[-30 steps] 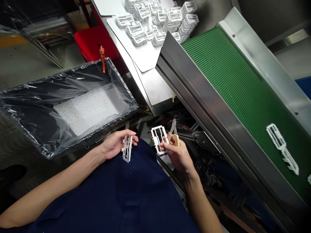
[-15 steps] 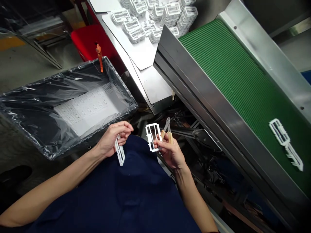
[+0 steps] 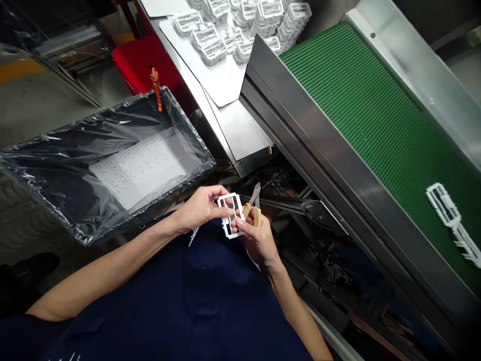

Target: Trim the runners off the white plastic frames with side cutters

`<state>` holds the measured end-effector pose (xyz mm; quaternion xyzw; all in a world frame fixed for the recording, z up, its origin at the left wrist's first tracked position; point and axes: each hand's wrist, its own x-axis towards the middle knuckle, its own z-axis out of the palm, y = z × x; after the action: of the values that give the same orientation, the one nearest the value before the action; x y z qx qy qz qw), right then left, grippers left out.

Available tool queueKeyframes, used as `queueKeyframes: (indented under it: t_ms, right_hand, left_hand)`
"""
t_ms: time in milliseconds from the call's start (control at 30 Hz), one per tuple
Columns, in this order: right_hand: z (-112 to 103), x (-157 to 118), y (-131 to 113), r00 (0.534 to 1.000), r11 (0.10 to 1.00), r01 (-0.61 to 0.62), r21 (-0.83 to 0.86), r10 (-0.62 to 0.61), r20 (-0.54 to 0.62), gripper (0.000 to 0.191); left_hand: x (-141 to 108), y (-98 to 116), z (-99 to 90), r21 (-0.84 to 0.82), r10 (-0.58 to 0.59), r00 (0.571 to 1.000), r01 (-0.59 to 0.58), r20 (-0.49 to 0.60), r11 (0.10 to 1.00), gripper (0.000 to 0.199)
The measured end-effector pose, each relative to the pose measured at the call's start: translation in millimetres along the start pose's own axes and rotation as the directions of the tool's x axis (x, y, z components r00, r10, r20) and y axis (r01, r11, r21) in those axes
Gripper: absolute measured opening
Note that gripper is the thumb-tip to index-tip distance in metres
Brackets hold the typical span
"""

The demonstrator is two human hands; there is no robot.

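Plastic-lined bin (image 3: 90, 123) holds seemingly white sheets (image 3: 143, 168); left hand (image 3: 203, 209) and right hand (image 3: 259, 243) clasp a frame (image 3: 227, 198).

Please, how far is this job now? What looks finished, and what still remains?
Looks done: stacked frames sit on a white sheet. In hand: the left hand and right hand hold one white frame, with wood-handled cutters in the right. Remaining: another frame lies on the green conveyor belt.

Green conveyor belt (image 3: 361, 125) in steel housing (image 3: 300, 133), beside a plastic-lined bin (image 3: 190, 128)
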<state>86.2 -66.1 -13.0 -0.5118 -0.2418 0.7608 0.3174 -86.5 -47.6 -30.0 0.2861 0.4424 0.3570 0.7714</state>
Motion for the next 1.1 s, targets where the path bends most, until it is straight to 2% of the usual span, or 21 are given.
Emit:
queueKeyframes:
  t_ms: [100,267,500,667,900,1100]
  right_hand:
    - [0.4,0.2,-1.8,1.000,1.000,-0.020,0.020,0.021,-0.019,0.024]
    - [3.0,2.9,-6.5,0.996,0.998,-0.054,0.045,0.057,-0.070,0.029]
    - [-2.3,6.4,-5.8,0.996,0.992,-0.087,0.090,0.088,-0.012,0.025]
    - [-14.4,9.0,-4.9,0.991,0.995,-0.071,0.074,0.079,-0.108,0.027]
    - [-23.8,6.3,1.7,0.994,0.999,0.039,-0.033,-0.042,-0.100,0.022]
    - [-23.5,13.2,-13.5,0.986,0.947,0.141,-0.289,-0.161,-0.046,0.020]
  left_hand:
    - [-4.4,1.0,0.4,0.008,-0.011,1.000,0.011,-0.018,1.000,0.023]
    - [-6.1,1.4,-3.9,0.040,-0.037,0.990,0.043,-0.138,0.998,0.024]
    - [-6.6,-2.7,-11.9,-0.007,-0.021,0.983,0.020,-0.180,1.000,0.025]
    - [-8.0,-6.1,-16.5,-0.055,-0.029,0.979,0.018,-0.200,0.998,0.023]
    - [-7.8,-9.1,-19.6,-0.065,-0.035,0.976,0.022,-0.215,0.998,0.022]
    - [-6.9,-8.2,-19.9,-0.068,-0.050,0.976,0.037,-0.213,0.997,0.022]
